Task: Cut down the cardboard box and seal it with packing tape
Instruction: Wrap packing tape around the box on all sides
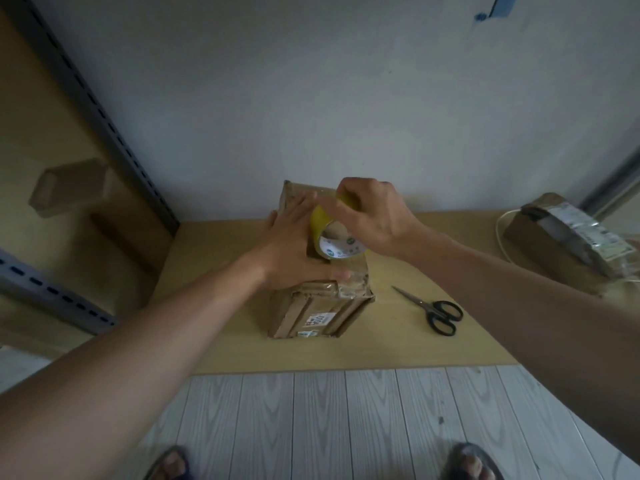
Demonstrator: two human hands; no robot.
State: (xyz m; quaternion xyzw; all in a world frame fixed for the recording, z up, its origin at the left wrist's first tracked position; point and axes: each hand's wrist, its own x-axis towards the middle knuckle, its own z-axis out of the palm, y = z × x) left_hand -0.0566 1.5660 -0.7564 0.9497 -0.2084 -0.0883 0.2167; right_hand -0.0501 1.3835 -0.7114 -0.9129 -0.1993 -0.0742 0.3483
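The bench [242, 351] carries the cardboard box [318, 306] near its middle, with its long axis running from the near edge toward the wall. The left hand [294, 244] lies flat and wide on the box top and presses it. The right hand [370, 209] holds the yellow tape roll [334, 237] above the far half, so I judge it will pull the tape along this axis. The scissors [433, 311] lie just right of the box.

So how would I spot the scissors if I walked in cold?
Find the light wooden table against the wall, with a taped cardboard box in the middle. The scissors lie flat on the tabletop just right of that box, untouched. They are the only black-handled, metal-bladed thing there; everything near is brown cardboard.
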